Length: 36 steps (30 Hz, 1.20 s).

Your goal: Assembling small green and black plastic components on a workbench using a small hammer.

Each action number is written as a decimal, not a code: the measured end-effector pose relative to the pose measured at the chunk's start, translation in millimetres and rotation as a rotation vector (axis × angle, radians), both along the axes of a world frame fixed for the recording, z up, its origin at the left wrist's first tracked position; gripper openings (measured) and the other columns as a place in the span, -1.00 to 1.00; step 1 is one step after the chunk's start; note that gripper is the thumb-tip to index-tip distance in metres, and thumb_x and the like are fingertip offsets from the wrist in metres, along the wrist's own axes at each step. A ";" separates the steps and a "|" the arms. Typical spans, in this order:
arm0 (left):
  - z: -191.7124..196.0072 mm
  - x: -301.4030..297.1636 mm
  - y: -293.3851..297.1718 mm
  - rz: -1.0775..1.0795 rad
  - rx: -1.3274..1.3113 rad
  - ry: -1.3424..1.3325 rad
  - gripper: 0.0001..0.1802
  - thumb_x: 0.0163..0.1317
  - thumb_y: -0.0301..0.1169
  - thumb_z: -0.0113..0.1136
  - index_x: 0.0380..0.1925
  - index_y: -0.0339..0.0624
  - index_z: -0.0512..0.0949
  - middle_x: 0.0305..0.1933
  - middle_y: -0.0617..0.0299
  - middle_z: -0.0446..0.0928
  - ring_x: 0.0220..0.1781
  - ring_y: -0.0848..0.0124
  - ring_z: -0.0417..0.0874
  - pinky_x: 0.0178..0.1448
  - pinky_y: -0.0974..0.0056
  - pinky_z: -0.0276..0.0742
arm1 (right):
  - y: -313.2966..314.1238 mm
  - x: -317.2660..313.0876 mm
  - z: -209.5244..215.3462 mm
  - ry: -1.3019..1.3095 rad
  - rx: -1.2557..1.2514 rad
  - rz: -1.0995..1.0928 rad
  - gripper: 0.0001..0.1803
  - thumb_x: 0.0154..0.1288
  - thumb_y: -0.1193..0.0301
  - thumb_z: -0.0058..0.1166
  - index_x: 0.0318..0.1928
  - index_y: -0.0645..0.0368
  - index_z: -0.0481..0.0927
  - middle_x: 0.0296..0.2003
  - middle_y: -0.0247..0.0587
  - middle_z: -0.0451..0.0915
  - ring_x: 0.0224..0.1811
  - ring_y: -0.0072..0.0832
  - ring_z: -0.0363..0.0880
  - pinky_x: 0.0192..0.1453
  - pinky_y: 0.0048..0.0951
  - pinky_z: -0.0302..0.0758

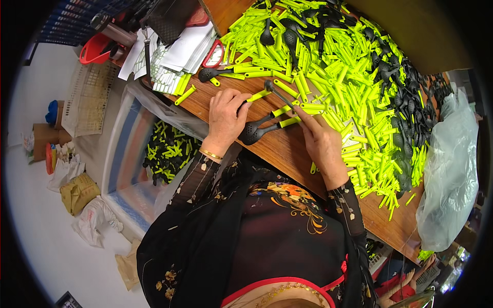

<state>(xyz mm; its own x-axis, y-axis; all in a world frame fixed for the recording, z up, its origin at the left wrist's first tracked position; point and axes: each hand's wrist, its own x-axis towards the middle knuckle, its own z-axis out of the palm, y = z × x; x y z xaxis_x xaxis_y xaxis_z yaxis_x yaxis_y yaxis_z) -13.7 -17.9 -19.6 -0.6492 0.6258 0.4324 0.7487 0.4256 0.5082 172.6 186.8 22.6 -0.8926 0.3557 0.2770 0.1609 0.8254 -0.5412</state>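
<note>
My left hand (226, 115) is closed round a black utensil with a lime-green handle (258, 96); the fingers cover its head. Between the fingers of my right hand (323, 146) is a slim dark rod-shaped tool (280, 95), its small blunt end beside that green handle. I cannot make out its exact kind. Two black slotted spoons (251, 134) with green handles lie between my hands, heads over the table's near edge. Another black slotted spoon (208, 75) rests further left.
A large heap of loose green handles (339, 77) covers the wooden table (287, 154), with black spoon heads (405, 123) on the right. Papers (187, 49) and red scissors (213, 54) sit far left. A striped bag (120, 169) below holds utensils; a plastic bag (447, 169) hangs at right.
</note>
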 end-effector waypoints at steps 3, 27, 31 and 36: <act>0.8 -0.5 0.4 -0.004 0.001 -0.007 -0.80 0.33 -0.40 0.42 -0.07 -0.09 0.77 -0.10 0.24 0.58 0.01 0.16 0.60 0.09 0.06 0.45 | 4.8 -1.3 5.3 -0.062 0.087 0.009 -0.50 0.46 0.45 0.30 0.36 -0.21 0.71 -0.33 -0.19 0.67 -0.38 -0.17 0.70 -0.31 -0.17 0.63; 31.7 -70.2 -17.6 0.192 -0.016 0.369 -0.80 0.26 -0.46 0.41 -0.13 0.03 0.81 -0.03 0.34 0.69 0.16 0.25 0.61 0.29 0.05 0.37 | 1.9 16.9 14.4 0.098 -0.253 -0.005 -0.46 0.43 0.60 0.29 0.37 -0.07 0.70 -0.32 -0.11 0.65 -0.37 -0.17 0.63 -0.23 -0.23 0.57; 20.6 -40.2 -51.9 0.084 -0.060 0.378 -0.64 0.26 -0.53 0.33 0.02 0.05 0.83 -0.03 0.38 0.71 0.11 0.29 0.65 0.23 0.10 0.42 | 0.3 9.0 9.4 0.138 -0.270 0.021 -0.44 0.42 0.60 0.29 0.38 -0.08 0.69 -0.32 -0.12 0.64 -0.36 -0.17 0.63 -0.23 -0.23 0.57; 5.1 -32.1 -74.5 0.119 -0.194 0.319 -0.56 0.29 -0.53 0.29 0.17 -0.02 0.77 0.14 0.34 0.69 0.19 0.25 0.61 0.35 0.06 0.36 | -4.2 -8.8 18.2 0.052 -0.156 0.101 -0.46 0.45 0.52 0.30 0.39 -0.15 0.68 -0.32 -0.15 0.66 -0.37 -0.14 0.68 -0.28 -0.18 0.58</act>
<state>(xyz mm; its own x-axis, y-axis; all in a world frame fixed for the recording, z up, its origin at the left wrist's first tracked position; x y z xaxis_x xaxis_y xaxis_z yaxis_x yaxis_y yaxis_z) -45.8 -92.4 -14.4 -0.5744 0.6441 0.5052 0.7957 0.5842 0.1598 163.8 182.7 40.8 -0.9119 0.3071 0.2721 0.0499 0.7413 -0.6693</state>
